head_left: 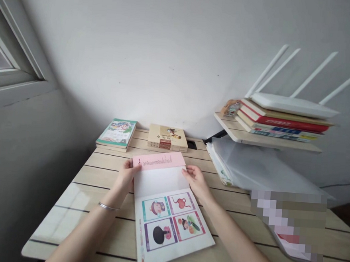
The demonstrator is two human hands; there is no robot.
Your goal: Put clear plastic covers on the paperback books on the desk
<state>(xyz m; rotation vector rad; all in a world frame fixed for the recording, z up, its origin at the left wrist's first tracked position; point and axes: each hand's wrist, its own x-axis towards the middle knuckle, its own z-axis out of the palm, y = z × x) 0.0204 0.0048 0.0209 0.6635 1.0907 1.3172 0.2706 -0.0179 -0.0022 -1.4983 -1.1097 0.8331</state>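
An open book (pixel 168 222) lies on the wooden table, its lower page showing several framed cartoon pictures. Above that page is a blank white sheet, and a pink strip with small print runs along the top. My left hand (pixel 127 177), with a silver bangle on the wrist, grips the book's upper left edge, thumb on top. On the opposite side my right hand (pixel 197 182) pinches the upper right edge of the white sheet between thumb and fingers.
Green-covered books (pixel 117 133) and beige books (pixel 167 138) sit at the back. On a raised shelf (pixel 246 137) at right, a white router (pixel 293 105) tops stacked books (pixel 283 122). Below are papers under a clear sheet (pixel 250 164) and a pixelated object (pixel 290 231).
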